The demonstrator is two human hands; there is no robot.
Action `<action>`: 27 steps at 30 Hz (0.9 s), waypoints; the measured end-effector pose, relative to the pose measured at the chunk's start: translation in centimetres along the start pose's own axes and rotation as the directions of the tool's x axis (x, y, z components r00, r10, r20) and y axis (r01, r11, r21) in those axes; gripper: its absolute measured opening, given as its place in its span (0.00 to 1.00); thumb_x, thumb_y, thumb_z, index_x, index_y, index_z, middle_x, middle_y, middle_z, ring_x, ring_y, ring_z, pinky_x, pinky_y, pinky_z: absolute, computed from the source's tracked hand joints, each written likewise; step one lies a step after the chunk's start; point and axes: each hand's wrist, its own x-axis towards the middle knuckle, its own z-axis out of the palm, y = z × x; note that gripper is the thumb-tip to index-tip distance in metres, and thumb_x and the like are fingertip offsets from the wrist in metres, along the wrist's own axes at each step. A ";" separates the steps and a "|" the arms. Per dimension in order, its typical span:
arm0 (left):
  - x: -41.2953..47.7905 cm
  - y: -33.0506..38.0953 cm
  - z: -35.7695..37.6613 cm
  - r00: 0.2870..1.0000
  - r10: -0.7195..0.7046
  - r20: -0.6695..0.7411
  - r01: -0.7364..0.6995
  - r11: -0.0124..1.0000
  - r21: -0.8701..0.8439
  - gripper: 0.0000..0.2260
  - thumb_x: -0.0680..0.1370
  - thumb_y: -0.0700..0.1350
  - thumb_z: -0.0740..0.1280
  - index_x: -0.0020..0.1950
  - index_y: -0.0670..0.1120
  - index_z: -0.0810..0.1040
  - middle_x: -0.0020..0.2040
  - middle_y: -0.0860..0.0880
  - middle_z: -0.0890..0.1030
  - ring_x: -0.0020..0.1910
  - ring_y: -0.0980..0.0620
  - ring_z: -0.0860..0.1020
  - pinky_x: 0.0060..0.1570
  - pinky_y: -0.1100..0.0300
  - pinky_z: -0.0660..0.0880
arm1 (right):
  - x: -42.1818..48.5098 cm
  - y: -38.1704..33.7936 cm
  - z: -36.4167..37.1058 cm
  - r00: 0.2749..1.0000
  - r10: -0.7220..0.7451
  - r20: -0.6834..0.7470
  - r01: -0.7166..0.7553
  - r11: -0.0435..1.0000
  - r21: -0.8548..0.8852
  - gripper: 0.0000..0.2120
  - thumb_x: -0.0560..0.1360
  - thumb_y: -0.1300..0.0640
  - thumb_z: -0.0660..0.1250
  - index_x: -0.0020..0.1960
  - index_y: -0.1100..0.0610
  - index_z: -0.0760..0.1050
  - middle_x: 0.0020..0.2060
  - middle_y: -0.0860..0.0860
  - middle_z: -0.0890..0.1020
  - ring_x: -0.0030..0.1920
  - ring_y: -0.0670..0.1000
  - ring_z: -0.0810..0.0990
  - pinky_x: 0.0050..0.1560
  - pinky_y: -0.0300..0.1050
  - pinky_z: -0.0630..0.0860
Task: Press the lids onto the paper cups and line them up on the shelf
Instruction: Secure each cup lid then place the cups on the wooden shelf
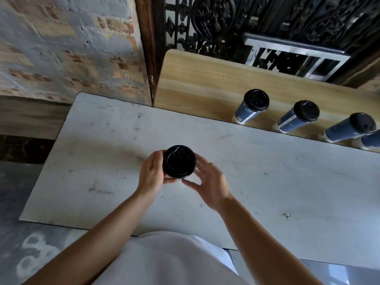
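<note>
A paper cup with a black lid (178, 161) stands on the grey table (267, 182), seen from straight above so its body is hidden under the lid. My left hand (151, 173) holds the cup from the left, fingers curled round it below the lid. My right hand (209, 182) is just right of the cup, fingers loosely spread and thumb near the lid's rim; I cannot tell if it touches. On the wooden shelf (195, 83) behind the table stand lidded blue cups in a row: one (251, 106), a second (298, 117), a third (349, 128).
A fourth blue cup (371, 140) is cut off by the right edge. A painted brick wall (67, 46) rises at the left, with black ironwork (226, 23) and a metal frame (292, 56) behind the shelf. The shelf's left part is bare wood.
</note>
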 end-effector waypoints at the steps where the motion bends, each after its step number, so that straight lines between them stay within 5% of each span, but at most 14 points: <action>1: 0.1 -0.1 0.0 0.999 -0.016 -0.043 0.015 0.999 -0.032 0.15 0.84 0.49 0.57 0.50 0.46 0.82 0.46 0.46 0.85 0.38 0.48 0.87 0.32 0.53 0.82 | 0.1 0.0 -0.2 0.999 -0.006 0.052 0.010 0.997 -0.076 0.27 0.72 0.57 0.63 0.71 0.46 0.75 0.68 0.48 0.79 0.71 0.51 0.73 0.68 0.60 0.75; 5: 0.9 -1.0 0.6 0.986 -0.101 -0.130 0.099 0.995 -0.022 0.14 0.84 0.48 0.56 0.46 0.43 0.77 0.44 0.40 0.82 0.31 0.48 0.84 0.26 0.58 0.78 | 1.3 0.3 -0.1 0.989 -0.131 0.068 0.144 0.743 -0.654 0.46 0.68 0.65 0.76 0.79 0.46 0.59 0.68 0.44 0.76 0.66 0.39 0.73 0.66 0.47 0.73; 9: 2.3 -1.6 0.9 0.981 -0.185 -0.064 0.175 0.975 -0.136 0.12 0.84 0.48 0.57 0.49 0.44 0.75 0.46 0.40 0.82 0.34 0.41 0.84 0.32 0.53 0.82 | 3.1 -2.4 0.1 0.985 -0.171 -0.025 0.069 0.523 -0.850 0.44 0.64 0.53 0.83 0.75 0.47 0.66 0.64 0.47 0.79 0.64 0.49 0.76 0.67 0.55 0.75; 12: 4.0 -3.3 0.3 0.976 0.039 -0.216 0.016 0.970 0.244 0.08 0.82 0.46 0.63 0.54 0.42 0.77 0.53 0.37 0.79 0.48 0.37 0.81 0.51 0.47 0.80 | 4.7 -5.9 -0.2 0.982 -0.188 -0.018 0.040 0.298 -0.954 0.40 0.63 0.46 0.81 0.71 0.39 0.68 0.56 0.44 0.75 0.56 0.44 0.75 0.55 0.42 0.73; 15: 5.6 -6.0 -0.4 0.936 0.245 -0.251 0.006 0.704 0.710 0.23 0.79 0.47 0.68 0.69 0.37 0.72 0.69 0.30 0.69 0.67 0.29 0.68 0.70 0.41 0.65 | 6.1 -9.4 0.6 0.989 -0.148 0.023 0.044 0.144 -0.989 0.40 0.62 0.45 0.79 0.69 0.31 0.65 0.51 0.42 0.69 0.49 0.38 0.73 0.47 0.32 0.67; 18: 6.7 -8.3 -0.5 0.935 0.260 -0.240 0.074 0.520 0.851 0.32 0.79 0.54 0.66 0.78 0.41 0.62 0.79 0.31 0.58 0.77 0.29 0.56 0.76 0.38 0.54 | 7.9 -12.1 1.9 0.991 -0.099 0.090 0.077 -0.132 -0.988 0.40 0.65 0.45 0.77 0.72 0.33 0.62 0.60 0.45 0.70 0.57 0.45 0.74 0.52 0.41 0.74; 21: 7.3 -10.0 0.0 0.914 0.330 -0.235 0.059 0.467 0.883 0.33 0.79 0.56 0.59 0.79 0.40 0.59 0.81 0.33 0.53 0.79 0.30 0.51 0.78 0.40 0.48 | 9.8 -14.2 3.3 0.996 -0.045 0.079 0.058 -0.351 -0.935 0.43 0.68 0.43 0.76 0.77 0.40 0.59 0.68 0.52 0.69 0.68 0.56 0.71 0.63 0.55 0.75; 27: 8.3 -11.2 0.8 0.886 0.370 -0.279 0.097 0.441 0.892 0.37 0.76 0.58 0.57 0.80 0.40 0.55 0.81 0.34 0.54 0.79 0.29 0.52 0.78 0.38 0.46 | 13.0 -16.5 5.3 0.993 0.045 0.105 0.094 -0.844 -0.529 0.30 0.73 0.47 0.72 0.72 0.51 0.65 0.64 0.54 0.75 0.63 0.60 0.75 0.61 0.55 0.71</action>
